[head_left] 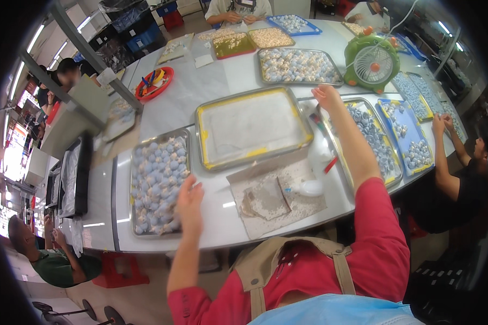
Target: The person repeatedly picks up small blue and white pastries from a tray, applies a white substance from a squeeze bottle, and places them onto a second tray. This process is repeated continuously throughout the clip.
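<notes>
My left hand (190,206), its fingers apart, is at the right edge of a metal tray (188,142) filled with small blue-grey rounded pieces (160,179) with beige bits. I see nothing in its grasp. My right hand (327,97) reaches forward to the front edge of a far metal tray (339,80) of similar pieces. Its fingers look spread, with no held thing visible. Between my arms a yellow-taped metal tray (253,127) shows its white lining. Nearer me, a stained cardboard sheet (309,208) bears a small white squeeze bottle (310,188).
A green fan (372,64) stands right of the far tray. Under my right forearm is a tray of blue-grey shell-like pieces (366,127), with a blue tray (425,162) beyond. A red basket (167,81) holds tools at far left. Other people sit around the table.
</notes>
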`<state>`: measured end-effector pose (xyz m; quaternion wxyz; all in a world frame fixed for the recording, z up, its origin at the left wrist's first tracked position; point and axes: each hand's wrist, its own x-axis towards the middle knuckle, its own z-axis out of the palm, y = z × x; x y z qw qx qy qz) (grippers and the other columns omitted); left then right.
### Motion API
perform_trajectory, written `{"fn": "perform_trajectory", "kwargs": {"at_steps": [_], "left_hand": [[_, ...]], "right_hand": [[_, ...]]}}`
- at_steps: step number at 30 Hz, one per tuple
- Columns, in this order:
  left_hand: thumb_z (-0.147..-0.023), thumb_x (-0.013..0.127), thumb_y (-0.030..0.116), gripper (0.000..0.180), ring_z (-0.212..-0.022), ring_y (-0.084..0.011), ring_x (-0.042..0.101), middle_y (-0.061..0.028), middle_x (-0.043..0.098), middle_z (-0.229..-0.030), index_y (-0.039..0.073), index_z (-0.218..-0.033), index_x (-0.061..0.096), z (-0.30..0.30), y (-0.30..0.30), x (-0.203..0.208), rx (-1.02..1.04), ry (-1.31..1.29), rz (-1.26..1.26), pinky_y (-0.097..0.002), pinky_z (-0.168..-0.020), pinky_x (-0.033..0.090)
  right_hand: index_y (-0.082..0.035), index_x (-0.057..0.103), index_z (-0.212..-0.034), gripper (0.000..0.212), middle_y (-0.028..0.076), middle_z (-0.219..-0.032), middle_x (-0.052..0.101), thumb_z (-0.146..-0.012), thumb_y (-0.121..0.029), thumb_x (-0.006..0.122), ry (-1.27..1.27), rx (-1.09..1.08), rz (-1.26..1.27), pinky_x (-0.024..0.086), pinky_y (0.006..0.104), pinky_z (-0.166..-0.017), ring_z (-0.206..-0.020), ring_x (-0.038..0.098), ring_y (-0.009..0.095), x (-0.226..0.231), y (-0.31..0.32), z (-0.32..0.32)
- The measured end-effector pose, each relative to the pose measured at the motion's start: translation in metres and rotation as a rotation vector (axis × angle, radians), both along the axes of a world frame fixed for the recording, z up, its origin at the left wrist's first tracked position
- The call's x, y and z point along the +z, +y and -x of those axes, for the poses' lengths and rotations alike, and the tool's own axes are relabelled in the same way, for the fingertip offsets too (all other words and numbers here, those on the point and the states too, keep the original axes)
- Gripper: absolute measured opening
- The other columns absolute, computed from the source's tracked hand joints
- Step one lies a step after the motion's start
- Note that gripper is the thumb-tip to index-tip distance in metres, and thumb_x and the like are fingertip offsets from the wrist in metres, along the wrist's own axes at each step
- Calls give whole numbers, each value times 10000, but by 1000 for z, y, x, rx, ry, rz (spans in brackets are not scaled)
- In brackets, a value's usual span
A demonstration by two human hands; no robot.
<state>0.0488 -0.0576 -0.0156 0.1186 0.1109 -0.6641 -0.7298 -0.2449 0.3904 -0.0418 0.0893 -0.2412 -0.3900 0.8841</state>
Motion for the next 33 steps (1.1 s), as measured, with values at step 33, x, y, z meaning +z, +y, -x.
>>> {"fn": "perform_trajectory", "kwargs": {"at_steps": [33], "left_hand": [[-790,592,16,161,-560,-111,470,-55,505,-780,6,-907,483,250,22,71,-122,-97,-378,-179,-390,313]], "right_hand": [[31,511,-1031,201,163,-795,585,-832,23,488,-243,128,18,500,312,-463,-636,622,243,-40,-151,-6]]}}
